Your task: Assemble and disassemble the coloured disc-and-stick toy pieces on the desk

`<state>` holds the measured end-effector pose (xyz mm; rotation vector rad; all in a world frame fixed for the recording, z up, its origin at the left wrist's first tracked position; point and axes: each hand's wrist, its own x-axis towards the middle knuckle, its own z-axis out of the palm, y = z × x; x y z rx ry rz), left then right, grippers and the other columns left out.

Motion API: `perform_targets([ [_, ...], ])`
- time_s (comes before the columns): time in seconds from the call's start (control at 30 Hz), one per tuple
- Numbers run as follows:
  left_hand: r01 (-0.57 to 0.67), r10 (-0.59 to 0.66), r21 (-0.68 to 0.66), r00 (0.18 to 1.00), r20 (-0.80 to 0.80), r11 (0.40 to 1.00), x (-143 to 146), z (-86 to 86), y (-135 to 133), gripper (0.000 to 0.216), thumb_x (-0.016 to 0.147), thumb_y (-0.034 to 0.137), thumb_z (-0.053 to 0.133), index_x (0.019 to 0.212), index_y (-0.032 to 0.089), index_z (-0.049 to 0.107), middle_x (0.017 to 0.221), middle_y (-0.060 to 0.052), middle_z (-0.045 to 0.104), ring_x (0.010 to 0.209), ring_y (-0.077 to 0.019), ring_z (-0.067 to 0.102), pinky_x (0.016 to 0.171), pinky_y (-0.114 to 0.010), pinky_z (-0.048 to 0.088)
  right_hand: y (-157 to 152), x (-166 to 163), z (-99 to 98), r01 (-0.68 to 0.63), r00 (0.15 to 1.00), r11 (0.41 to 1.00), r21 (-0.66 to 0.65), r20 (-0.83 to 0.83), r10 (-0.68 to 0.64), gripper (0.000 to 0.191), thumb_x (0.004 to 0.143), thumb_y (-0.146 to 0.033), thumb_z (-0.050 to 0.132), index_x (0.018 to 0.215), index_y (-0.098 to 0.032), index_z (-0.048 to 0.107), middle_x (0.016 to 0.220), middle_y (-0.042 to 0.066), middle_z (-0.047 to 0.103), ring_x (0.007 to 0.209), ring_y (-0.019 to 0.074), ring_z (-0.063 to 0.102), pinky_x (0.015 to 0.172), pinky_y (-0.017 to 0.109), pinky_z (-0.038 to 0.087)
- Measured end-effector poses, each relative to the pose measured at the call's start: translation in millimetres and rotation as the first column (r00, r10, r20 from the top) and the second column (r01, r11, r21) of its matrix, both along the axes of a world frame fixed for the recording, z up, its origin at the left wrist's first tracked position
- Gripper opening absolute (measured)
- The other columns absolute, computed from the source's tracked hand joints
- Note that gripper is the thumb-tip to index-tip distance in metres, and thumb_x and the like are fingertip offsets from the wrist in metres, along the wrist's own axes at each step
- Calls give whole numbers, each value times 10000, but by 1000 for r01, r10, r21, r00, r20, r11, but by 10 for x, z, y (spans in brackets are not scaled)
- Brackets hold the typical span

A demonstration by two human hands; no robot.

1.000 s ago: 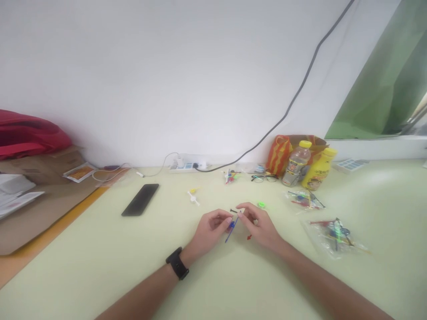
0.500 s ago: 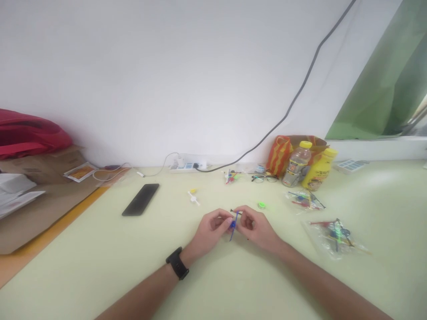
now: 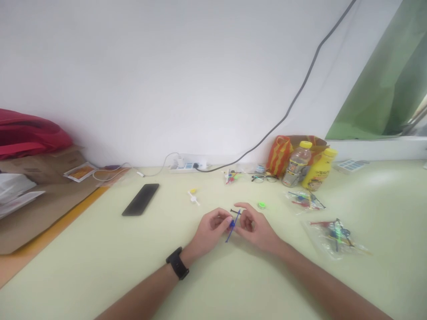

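Observation:
My left hand [image 3: 213, 226] pinches a small blue plastic piece with a thin rod [image 3: 228, 238] between thumb and fingertips. The rod slants upward, away from me. Close on its right side is my right hand [image 3: 258, 229], index finger raised off the rod and thumb near the blue hub; whether the thumb touches it I cannot tell. A black rod [image 3: 235, 211] shows just beyond the fingers, partly hidden by the right hand. Farther out lie a white plastic piece with a yellow part [image 3: 193, 198] and a bright green round piece [image 3: 262, 205].
Clear bags of coloured plastic parts [image 3: 336, 235] lie on the right, another bag [image 3: 307, 201] behind. Two yellow-capped bottles [image 3: 296, 166], glasses [image 3: 264, 178] and a power strip [image 3: 187, 165] stand or lie along the wall. A black phone [image 3: 140, 200] is at left, near a cardboard box [image 3: 43, 166].
The blue rod has tilted more, its near end swinging left. My right index finger has lifted away from its top, and more of the black rod shows. The left hand has stayed put.

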<state>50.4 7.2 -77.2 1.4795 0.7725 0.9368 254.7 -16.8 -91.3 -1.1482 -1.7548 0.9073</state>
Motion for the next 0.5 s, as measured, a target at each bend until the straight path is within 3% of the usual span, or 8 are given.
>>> perform_targets([
  [0.27,-9,9,4,1000,-6,1000,8,38,-11,340,907,500,723,901,163,675,803,-41,694,700,-150,631,671,-270,522,-19,-20,7,-1,1000,1000,23,6,0,460,872,-402,717,1280,-261,558,739,-52,494,602,128,463,546,256,385],
  [0.5,13,-13,10,1000,-3,1000,1,13,-9,325,930,487,701,933,162,685,817,-38,686,689,-137,596,651,-254,492,-46,-46,19,-10,1000,999,42,27,8,186,897,-370,674,1030,-242,652,688,-44,512,594,131,462,550,259,384],
])
